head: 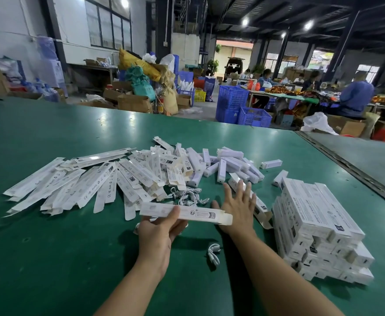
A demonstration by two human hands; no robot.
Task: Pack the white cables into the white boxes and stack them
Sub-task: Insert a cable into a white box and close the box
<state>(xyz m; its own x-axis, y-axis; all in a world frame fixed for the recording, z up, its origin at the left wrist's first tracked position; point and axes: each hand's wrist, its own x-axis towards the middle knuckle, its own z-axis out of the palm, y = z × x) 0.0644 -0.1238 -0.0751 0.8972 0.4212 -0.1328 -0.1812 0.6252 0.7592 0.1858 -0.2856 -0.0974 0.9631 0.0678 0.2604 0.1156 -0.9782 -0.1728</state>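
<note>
While the left hand (158, 226) grips a white box (185, 212), the right hand (238, 205) hovers flat, fingers spread.

"CE" and "RoHS" marks are showing on the flattened white cardboard box sleeves (100, 190) lying left of centre. Dark print on the stacked white rectangular boxes (319, 224) at the right is appearing too blurred to read.

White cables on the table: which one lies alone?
The coiled cable between the forearms, nearest the camera; the other cables lie bunched beyond the held box.
</note>
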